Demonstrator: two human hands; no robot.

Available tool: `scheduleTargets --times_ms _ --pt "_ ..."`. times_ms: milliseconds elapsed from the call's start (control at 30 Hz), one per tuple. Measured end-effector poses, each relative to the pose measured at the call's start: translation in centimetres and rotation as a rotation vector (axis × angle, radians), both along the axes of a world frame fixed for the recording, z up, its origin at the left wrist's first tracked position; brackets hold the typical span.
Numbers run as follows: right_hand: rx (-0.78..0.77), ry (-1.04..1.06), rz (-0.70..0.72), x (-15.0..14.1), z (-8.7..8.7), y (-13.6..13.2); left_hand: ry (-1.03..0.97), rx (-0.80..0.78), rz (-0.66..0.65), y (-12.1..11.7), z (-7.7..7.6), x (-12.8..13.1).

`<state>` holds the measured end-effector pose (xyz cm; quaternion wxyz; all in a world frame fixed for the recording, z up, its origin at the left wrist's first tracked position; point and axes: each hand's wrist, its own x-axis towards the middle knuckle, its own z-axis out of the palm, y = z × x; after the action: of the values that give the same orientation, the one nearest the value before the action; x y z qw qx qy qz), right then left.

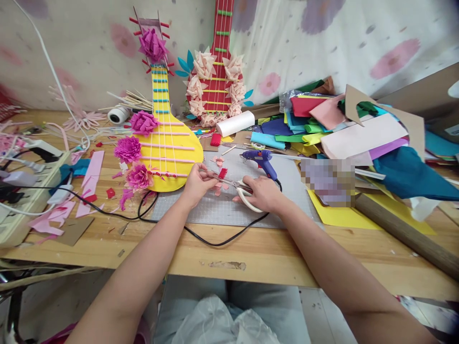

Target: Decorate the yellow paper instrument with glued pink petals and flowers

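My right hand (pixel 263 193) grips white-handled scissors (pixel 247 199), whose blades point left toward the fingertips of my left hand (pixel 199 184). My left fingers are pinched together beside the blade tips; what they hold is too small to make out. Close by, a small red fringed paper piece (pixel 223 173) shows just above the blades, and pale pink paper petals (pixel 218 161) lie on the grey cutting mat (pixel 201 215). Left of my left hand rests a yellow paper lute (pixel 179 143) with strings and magenta paper flowers (pixel 128 149). A blue glue gun (pixel 263 162) lies just beyond the scissors.
A red paper lute (pixel 217 86) with peach flowers leans at the back. Coloured paper (pixel 362 136) is heaped at the right, near a brown tube (pixel 405 234). Power strips (pixel 32 196) stand at the left. A black cord (pixel 215 244) loops across the mat's front edge.
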<state>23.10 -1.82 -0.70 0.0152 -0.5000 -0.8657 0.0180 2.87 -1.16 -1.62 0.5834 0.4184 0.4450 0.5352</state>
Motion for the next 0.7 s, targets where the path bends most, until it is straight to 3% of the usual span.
scheduleTargets --times_ms 700 --pt "0.02 -0.045 -0.052 0.2 -0.17 0.23 0.004 -0.017 -0.007 0.19 -0.3 -0.22"
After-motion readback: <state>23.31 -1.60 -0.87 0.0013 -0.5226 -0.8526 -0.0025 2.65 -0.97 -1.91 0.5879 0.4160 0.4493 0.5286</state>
